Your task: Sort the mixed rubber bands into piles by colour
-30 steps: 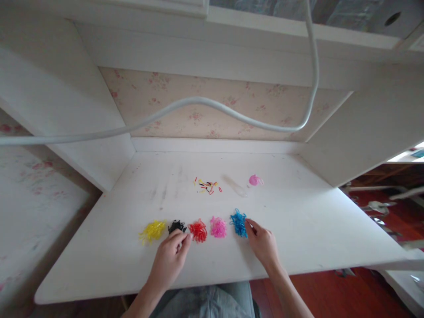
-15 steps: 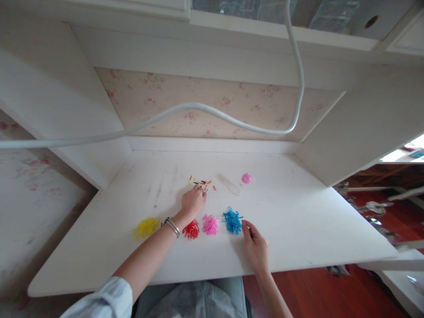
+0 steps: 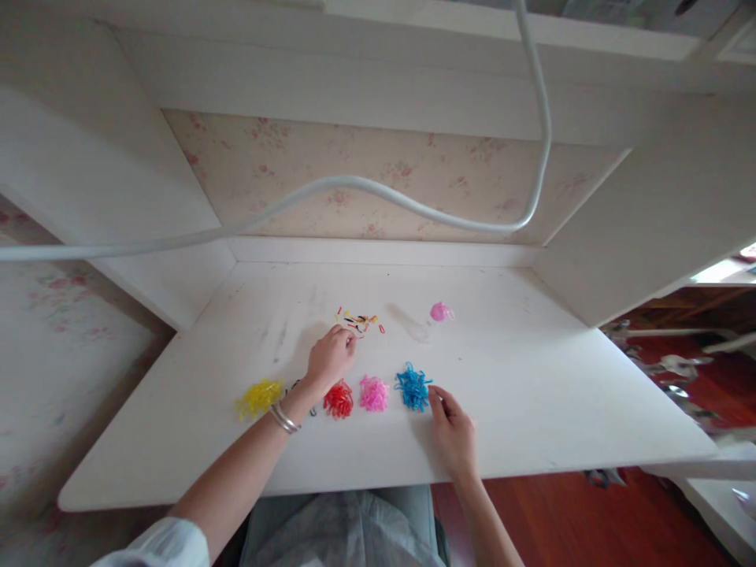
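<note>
My left hand, a bracelet on its wrist, is closed with the fingertips at the near edge of a small mixed pile of red, yellow and black rubber bands. What its fingers hold, if anything, is too small to tell. My right hand rests at the right edge of a pile of blue rubber bands, thumb and finger pinched together. Leftward in a row lie pink bands, red bands, black bands partly hidden by my left wrist, and yellow bands.
A pink-topped clear container is behind the blue pile. All lie on a white desk with side panels and a back wall. A white cable crosses the view above it.
My left hand has drawn back slightly to the left from the mixed pile, uncovering more of it. My right hand stays beside the blue bands. The view has tilted slightly.
</note>
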